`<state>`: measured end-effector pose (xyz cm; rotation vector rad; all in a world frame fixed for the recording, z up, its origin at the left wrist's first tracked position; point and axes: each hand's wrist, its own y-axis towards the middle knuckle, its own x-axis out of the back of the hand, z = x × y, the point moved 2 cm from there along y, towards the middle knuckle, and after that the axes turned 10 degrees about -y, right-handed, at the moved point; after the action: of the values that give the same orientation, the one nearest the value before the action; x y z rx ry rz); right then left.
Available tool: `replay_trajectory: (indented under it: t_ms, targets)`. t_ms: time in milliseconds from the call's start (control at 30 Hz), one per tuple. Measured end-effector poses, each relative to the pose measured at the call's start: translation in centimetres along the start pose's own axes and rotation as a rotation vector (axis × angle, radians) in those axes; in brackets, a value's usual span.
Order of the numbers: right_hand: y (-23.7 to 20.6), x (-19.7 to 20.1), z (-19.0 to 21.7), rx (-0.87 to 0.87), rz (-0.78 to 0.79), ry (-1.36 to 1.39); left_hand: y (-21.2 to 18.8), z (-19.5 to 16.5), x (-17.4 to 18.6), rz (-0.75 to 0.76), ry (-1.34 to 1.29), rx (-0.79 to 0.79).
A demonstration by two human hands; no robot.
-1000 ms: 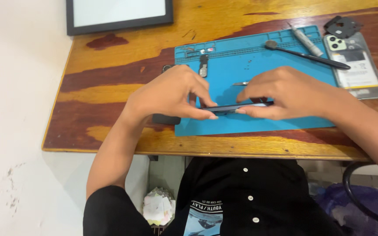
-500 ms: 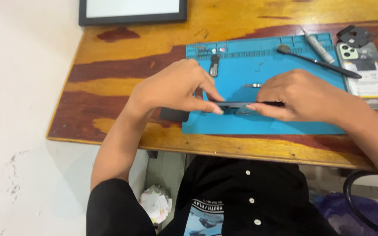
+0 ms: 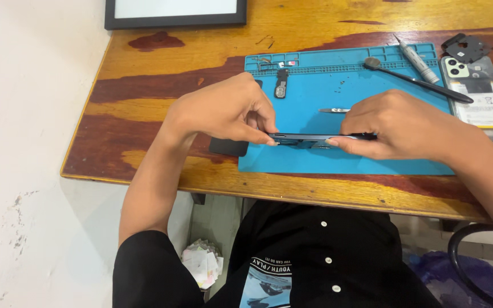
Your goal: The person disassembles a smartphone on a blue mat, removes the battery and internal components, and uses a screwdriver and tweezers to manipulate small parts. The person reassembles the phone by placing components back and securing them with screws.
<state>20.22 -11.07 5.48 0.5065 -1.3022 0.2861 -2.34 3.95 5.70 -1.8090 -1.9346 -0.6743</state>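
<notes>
The wooden surface (image 3: 161,122), streaked yellow and dark red-brown, fills most of the view, with a black-framed panel (image 3: 175,11) at its far edge. On it lies a blue work mat (image 3: 315,85) with a ridged strip and small compartments along its far side.

The person's left hand (image 3: 223,111) and right hand (image 3: 400,125) meet over the near half of the mat, and between them they hold a dark blue phone (image 3: 309,138) edge-on (only its thin side shows). Each grip is clenched on the phone: the left fingertips pinch its left end, the right thumb and fingers wrap its right end. The phone hangs just above the mat, near its front edge.

At the right end of the mat lies a pale phone back (image 3: 477,94) with camera lenses at its top, and a black plate (image 3: 466,47) rests at its far end. A long black tool (image 3: 415,80) lies slantwise across the mat's far right corner, with a grey screwdriver (image 3: 416,57) just beside it. A small black square (image 3: 229,146) sits under the left wrist at the mat's left edge. Smaller still are a dark part (image 3: 281,85) near the ridged strip and metal tweezers (image 3: 334,110) just beyond the right hand's knuckles.
</notes>
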Motion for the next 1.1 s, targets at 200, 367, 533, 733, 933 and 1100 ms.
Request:
replay_trajectory:
  t_ms: [200, 367, 533, 733, 933, 1100]
  targets:
    - [-0.2, -0.7, 0.6, -0.002, -0.125, -0.224, 0.8, -1.2, -0.3, -0.096, 0.186, -0.069]
    - [0.1, -2.1, 1.0, -0.030, -0.199, -0.169, 1.3, -1.5, -1.5, -0.160, 0.234, -0.128]
    - [0.4, -2.7, 1.1, -0.016, -0.200, -0.168, 1.4, -1.0, -1.4, -0.107, 0.081, -0.141]
    - [0.2, -2.9, 0.9, -0.077, -0.165, -0.165, 1.3, -0.4, -1.4, -0.103, 0.070, -0.146]
    - [0.8, -3.1, -2.3, -0.297, -0.054, -0.007, 2.3, 2.2, -1.3, -0.240, 0.166, -0.021]
    - [0.1, -3.0, -3.8, -0.133, 0.066, 0.084, 2.7, 3.8, -2.6, -0.214, 0.240, -0.046]
